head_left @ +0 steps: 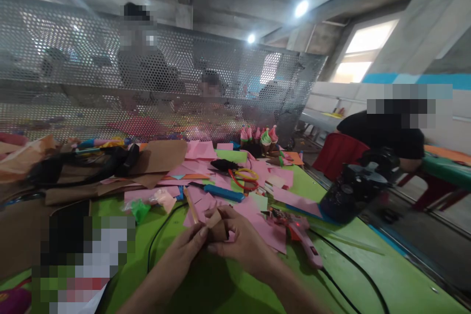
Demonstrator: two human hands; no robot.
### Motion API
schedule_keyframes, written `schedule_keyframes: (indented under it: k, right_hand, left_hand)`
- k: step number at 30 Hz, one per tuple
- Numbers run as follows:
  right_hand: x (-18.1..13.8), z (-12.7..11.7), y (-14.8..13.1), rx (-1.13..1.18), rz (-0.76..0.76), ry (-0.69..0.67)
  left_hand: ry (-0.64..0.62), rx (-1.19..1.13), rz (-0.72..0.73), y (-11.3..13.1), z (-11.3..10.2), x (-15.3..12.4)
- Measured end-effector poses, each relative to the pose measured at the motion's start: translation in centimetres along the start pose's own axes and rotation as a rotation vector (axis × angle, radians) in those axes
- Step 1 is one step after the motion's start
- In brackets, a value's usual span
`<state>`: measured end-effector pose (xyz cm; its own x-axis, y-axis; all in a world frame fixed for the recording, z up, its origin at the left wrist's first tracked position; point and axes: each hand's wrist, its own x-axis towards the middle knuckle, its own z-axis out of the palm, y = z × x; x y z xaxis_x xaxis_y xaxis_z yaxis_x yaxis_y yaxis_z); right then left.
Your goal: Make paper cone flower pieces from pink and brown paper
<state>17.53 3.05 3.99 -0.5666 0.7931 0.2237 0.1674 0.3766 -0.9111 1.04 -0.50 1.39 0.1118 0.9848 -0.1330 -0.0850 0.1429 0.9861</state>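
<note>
— What have the hands got?

— I see my left hand (184,250) and my right hand (239,243) meeting low in the middle of the view, both pinching a small brown paper piece (215,223); the left fingers (201,232) press on its left edge, the right fingers (224,216) curl over its top and right side; the piece sits just above the green bench (368,265), not lying on it.

— How much room is there around them?

— Tight ahead; pink paper sheets (257,223) lie just beyond the knuckles, with a wooden stick (191,206) beside the left fingertips and a blue cutter (224,193) a little farther back; a pink glue gun (303,240) lies near the right wrist, its black cable (349,265) running off toward the near right corner; another black cable (158,235) loops just left of the left hand.

— And the edges?

— The bench's right edge runs diagonally, with a blue strip along it; a dark camera (353,186) stands close to that edge; the green surface on the near right is the barest part; to the left lie brown cardboard (162,157) and a black bag (81,164); a perforated metal screen (147,73) closes the far side; another person in black (386,132) sits well apart on the right.
</note>
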Motion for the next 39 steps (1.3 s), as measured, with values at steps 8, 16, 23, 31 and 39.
schedule_keyframes:
  k: [8,16,23,31,39]
  right_hand:
    - [0.3,-0.5,-0.5,0.027,-0.015,0.078]
    - [0.2,-0.7,-0.7,-0.002,0.041,0.160]
    - [0.3,-1.1,-0.4,-0.034,0.050,0.269]
    - [0.1,-0.6,-1.3,0.037,0.048,0.189]
    - [0.0,-0.6,-1.0,-0.021,0.002,0.163]
  left_hand:
    - [0.108,0.040,-0.010,-0.5,-0.3,0.2]
    - [0.002,0.099,0.098,-0.8,-0.3,1.1]
    - [-0.026,0.246,0.097,-0.9,-0.9,0.8]
    - [-0.097,0.156,0.056,-0.8,-0.9,0.8]
    - [-0.125,0.112,0.022,-0.7,-1.0,0.6]
